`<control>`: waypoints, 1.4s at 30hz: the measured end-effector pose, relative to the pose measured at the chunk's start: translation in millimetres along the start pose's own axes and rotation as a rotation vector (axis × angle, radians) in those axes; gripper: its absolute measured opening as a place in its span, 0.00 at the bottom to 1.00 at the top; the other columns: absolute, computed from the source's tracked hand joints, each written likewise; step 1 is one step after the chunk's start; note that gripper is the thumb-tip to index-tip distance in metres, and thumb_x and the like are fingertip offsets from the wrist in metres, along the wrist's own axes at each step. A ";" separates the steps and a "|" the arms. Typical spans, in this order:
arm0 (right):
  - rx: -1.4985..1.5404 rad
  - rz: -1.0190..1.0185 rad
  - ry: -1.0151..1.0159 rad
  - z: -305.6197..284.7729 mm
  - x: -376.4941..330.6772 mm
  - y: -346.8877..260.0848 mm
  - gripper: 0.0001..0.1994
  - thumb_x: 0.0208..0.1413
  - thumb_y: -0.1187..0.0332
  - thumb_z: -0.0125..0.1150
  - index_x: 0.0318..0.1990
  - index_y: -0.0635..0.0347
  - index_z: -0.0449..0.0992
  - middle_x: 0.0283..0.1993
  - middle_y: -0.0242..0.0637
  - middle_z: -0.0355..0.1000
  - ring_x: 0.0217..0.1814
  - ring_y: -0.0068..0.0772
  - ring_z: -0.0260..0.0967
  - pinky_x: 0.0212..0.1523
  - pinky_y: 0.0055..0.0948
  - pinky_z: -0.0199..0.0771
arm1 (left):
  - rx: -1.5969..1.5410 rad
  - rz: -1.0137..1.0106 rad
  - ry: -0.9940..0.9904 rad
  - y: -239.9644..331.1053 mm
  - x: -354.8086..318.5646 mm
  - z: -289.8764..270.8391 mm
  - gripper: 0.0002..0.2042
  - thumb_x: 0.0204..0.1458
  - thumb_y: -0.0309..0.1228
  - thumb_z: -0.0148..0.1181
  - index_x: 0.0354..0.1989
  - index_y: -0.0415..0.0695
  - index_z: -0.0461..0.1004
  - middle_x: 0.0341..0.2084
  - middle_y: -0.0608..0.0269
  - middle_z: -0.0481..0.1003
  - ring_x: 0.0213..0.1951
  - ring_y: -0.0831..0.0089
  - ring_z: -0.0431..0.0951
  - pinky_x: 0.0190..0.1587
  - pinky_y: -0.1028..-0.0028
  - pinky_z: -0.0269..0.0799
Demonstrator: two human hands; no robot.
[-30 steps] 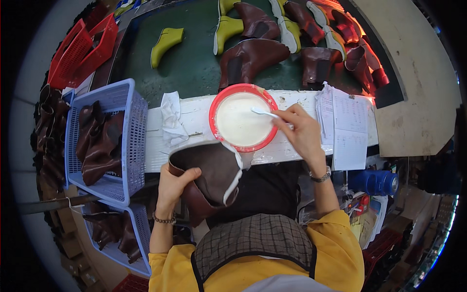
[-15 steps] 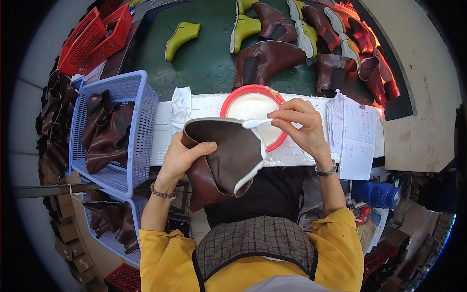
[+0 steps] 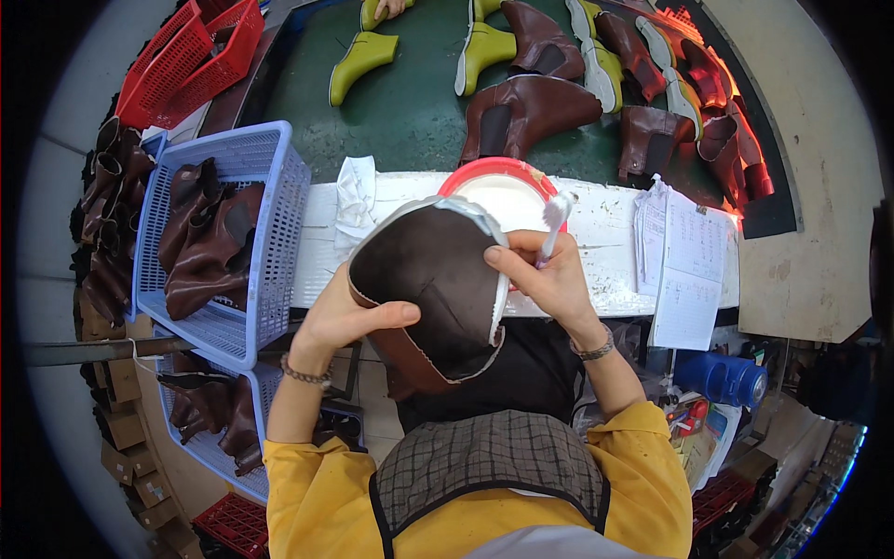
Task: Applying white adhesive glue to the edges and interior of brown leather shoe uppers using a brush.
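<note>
I see the left hand point(image 3: 341, 315) gripping a brown leather boot upper point(image 3: 428, 265), the right hand point(image 3: 556, 287) apparently a white brush point(image 3: 556, 214); tilting risks drips.

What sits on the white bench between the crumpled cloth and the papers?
The head view shows a red bowl of white paste there, partly hidden behind the brown leather piece.

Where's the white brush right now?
In the head view, right of centre: the white brush points bristles-up in the right hand, beside the brown boot upper, seen against the right edge of the red bowl.
</note>
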State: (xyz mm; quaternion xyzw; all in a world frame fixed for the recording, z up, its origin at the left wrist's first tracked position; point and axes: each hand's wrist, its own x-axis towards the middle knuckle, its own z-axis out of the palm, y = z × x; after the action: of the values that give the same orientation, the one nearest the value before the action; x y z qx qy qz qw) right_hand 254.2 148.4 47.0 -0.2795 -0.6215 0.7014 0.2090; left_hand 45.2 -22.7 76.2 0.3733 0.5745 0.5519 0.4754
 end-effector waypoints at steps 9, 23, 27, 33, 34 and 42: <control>-0.917 -0.319 0.378 -59.8 6.6 13.1 0.10 0.52 0.62 0.75 0.38 0.53 0.86 0.32 0.33 0.75 0.30 0.33 0.75 0.30 0.30 0.72 | -0.021 -0.279 0.213 -22.4 1.2 -13.3 0.21 0.47 0.22 0.73 0.51 0.33 0.77 0.41 0.59 0.82 0.41 0.74 0.80 0.47 0.73 0.78; -0.710 -0.671 0.005 -58.3 30.0 -18.7 0.08 0.49 0.73 0.76 0.38 0.58 0.87 0.35 0.31 0.76 0.36 0.25 0.70 0.39 0.27 0.65 | -0.109 -0.180 0.079 5.2 11.2 -4.8 0.20 0.49 0.20 0.71 0.53 0.35 0.77 0.43 0.60 0.81 0.41 0.77 0.79 0.46 0.75 0.77; -0.723 -0.669 0.091 -49.5 17.9 -14.4 0.08 0.46 0.72 0.77 0.37 0.56 0.87 0.35 0.30 0.76 0.37 0.24 0.68 0.41 0.28 0.62 | -0.140 -0.036 0.271 8.8 9.0 -7.0 0.21 0.49 0.19 0.70 0.54 0.36 0.76 0.44 0.60 0.80 0.43 0.76 0.80 0.47 0.75 0.77; -0.675 -0.637 0.076 -37.0 8.8 -7.2 0.08 0.46 0.69 0.77 0.35 0.54 0.87 0.34 0.29 0.76 0.35 0.24 0.68 0.40 0.27 0.59 | -0.145 0.076 0.395 5.8 7.7 -9.5 0.22 0.49 0.19 0.71 0.54 0.36 0.76 0.45 0.59 0.80 0.43 0.75 0.79 0.48 0.74 0.77; -0.671 -0.643 0.114 -37.1 12.4 -7.6 0.07 0.47 0.67 0.77 0.34 0.52 0.87 0.33 0.27 0.76 0.33 0.22 0.68 0.40 0.27 0.56 | -0.131 0.017 0.325 8.1 6.9 -13.8 0.22 0.49 0.20 0.71 0.54 0.36 0.75 0.46 0.59 0.80 0.45 0.75 0.79 0.49 0.74 0.76; -0.663 -0.862 -0.100 -20.8 60.7 -32.0 0.07 0.47 0.68 0.77 0.35 0.54 0.87 0.34 0.29 0.77 0.38 0.25 0.70 0.43 0.27 0.60 | -0.037 -0.233 -0.111 16.8 2.8 -16.3 0.28 0.46 0.22 0.74 0.58 0.34 0.73 0.50 0.59 0.79 0.51 0.74 0.76 0.57 0.71 0.73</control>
State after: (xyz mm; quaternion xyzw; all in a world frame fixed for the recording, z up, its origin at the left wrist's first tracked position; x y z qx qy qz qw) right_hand 220.1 207.4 69.1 -0.0166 -0.8768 0.3309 0.3486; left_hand 27.2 -22.7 91.5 0.3252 0.5767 0.4818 0.5741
